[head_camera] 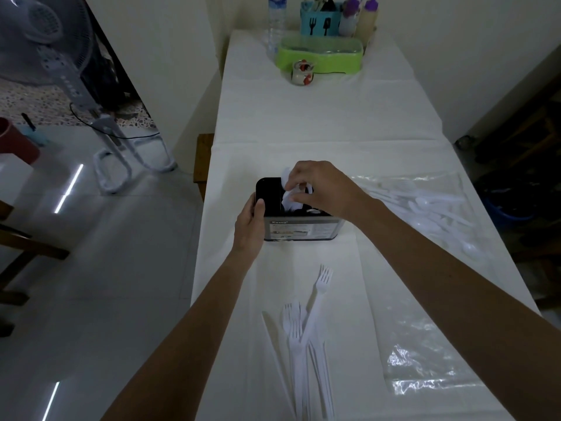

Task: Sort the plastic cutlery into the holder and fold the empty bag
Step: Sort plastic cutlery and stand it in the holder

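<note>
Forks (299, 335): a loose bunch lying flat on the white tablecloth (318, 117), nearest the viewer, handles toward the near edge and tines pointing away toward the holder. One knife (271, 329) lies along their left side, on the same line.

Holder (299, 227): black, divided box with a label on its near face, standing upright at mid-table, straight beyond the fork tips.

Spoons (288, 189): white, bowls up, standing in the holder beneath the right hand.

Right hand (321, 186): over the holder's top, fingers pinched narrow around the spoon bowls; whether they grip or merely steady them cannot be told.

Left hand (250, 223): wrapped around the holder's left wall, thumb on the rim, bracing it.

Bag, far (425, 205): clear plastic, to the right of the holder, cutlery inside with long axes running toward the holder.

Bag, near (425, 360): clear plastic, flat and seemingly empty, right of the forks.

Judgement: spoon step in hand; forks and knife unsorted. Fork bunch lies back toward the body from both hands, roughly midway between the forearms; either could take it, the right being the freer.
</note>
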A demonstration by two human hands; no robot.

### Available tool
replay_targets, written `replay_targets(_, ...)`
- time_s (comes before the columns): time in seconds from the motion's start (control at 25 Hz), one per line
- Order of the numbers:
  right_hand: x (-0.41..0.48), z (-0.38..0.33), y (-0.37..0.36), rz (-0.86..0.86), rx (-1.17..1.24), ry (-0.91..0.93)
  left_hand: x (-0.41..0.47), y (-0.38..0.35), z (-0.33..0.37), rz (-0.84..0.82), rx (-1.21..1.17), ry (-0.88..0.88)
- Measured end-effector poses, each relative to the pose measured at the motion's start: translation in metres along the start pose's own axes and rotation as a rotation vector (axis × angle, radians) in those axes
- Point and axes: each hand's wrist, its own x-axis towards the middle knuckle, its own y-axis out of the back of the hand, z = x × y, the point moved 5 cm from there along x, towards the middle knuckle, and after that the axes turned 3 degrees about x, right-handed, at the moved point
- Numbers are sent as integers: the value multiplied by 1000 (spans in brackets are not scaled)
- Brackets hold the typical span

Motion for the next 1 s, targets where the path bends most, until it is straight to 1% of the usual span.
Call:
replay_targets(0.08, -10, -1, 5, 54, 3, -10, -6, 4, 3, -9, 4, 7)
replay_targets(0.2, -43, -8, 21, 266, 100, -42, -18, 14, -8, -17, -28, 59)
replay_targets(0.28, -80, -13, 23, 394, 195, -85, -36, 24, -29, 24, -23, 112)
replay_targets(0.36, -121, -15, 7, 446, 248, -158, -63, 33, -52, 68, 18, 142)
replay_targets(0.52, -195, -14, -64, 373, 332, -360, -119, 44, -88, 121, 185, 136)
replay_targets(0.6, -226, -16, -100, 340, 354, -485, -140, 44, -101, 113, 268, 183)
replay_targets(0.68, -251, -16, -129, 290, 378, -646, -154, 40, -109, 80, 377, 241)
replay_targets(0.8, -270, -20, -162, 151, 382, -911, -163, 30, -118, 32, 539, 293)
replay_targets(0.88, -270, -27, -172, 74, 337, -971, -166, 23, -119, -2, 604, 286)
replay_targets(1.0, -265, -34, -173, 12, 263, -992, -169, 19, -117, -2, 613, 267)
